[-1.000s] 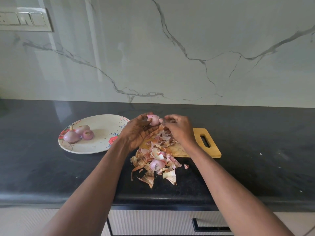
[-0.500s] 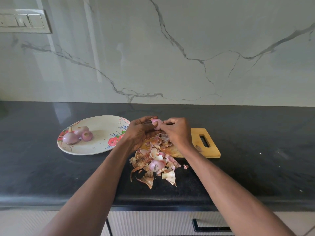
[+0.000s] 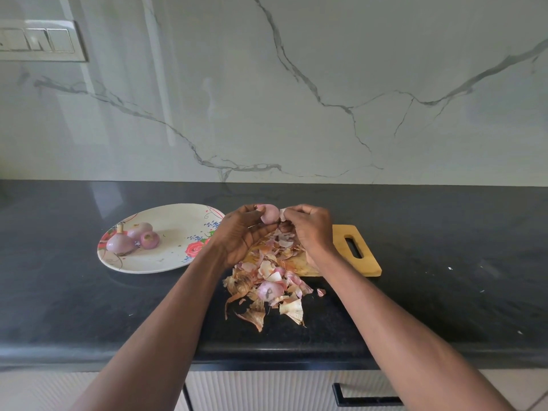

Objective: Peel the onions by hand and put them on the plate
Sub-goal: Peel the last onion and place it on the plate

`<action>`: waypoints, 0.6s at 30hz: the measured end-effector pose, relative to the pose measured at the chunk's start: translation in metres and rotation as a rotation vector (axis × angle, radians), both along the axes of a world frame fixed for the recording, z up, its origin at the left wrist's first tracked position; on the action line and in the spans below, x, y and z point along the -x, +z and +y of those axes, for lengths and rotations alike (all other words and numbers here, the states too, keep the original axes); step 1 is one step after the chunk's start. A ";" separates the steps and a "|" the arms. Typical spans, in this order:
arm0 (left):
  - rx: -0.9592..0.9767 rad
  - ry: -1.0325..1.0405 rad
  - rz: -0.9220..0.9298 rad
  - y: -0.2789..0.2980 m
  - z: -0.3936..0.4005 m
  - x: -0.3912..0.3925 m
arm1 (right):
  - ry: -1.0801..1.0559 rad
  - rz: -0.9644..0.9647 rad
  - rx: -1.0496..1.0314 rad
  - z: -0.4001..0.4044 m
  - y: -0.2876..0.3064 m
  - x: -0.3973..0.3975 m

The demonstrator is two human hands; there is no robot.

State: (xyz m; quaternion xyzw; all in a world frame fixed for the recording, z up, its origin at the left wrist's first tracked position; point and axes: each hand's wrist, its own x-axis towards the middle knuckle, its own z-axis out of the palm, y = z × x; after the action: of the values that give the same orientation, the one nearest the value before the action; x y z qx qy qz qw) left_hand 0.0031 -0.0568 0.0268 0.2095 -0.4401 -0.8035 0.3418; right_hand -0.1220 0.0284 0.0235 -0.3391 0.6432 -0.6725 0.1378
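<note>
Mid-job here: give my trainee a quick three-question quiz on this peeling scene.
1. How many onions lie on the plate?
2. True or false: the left hand holds an onion above the board.
3. The right hand pinches: A) a knife B) a peel C) the plate.

Key: 1. Three. 2. True. 3. B.

right hand (image 3: 308,225) parted from onion (image 3: 269,214) — skin pinched
</note>
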 end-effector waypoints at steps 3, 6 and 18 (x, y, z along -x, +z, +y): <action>0.014 0.039 -0.010 -0.001 0.000 0.000 | 0.055 -0.041 0.000 -0.001 0.001 -0.002; -0.012 0.049 -0.022 -0.001 -0.001 -0.001 | 0.092 -0.172 0.005 -0.001 0.003 -0.002; -0.138 0.081 0.014 0.003 -0.003 -0.007 | 0.083 0.357 -0.255 0.004 0.003 0.002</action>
State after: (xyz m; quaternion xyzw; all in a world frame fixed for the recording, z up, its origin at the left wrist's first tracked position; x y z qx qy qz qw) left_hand 0.0104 -0.0594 0.0300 0.2444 -0.3724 -0.8189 0.3618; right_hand -0.1240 0.0326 0.0266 -0.4589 0.7228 -0.5086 0.0912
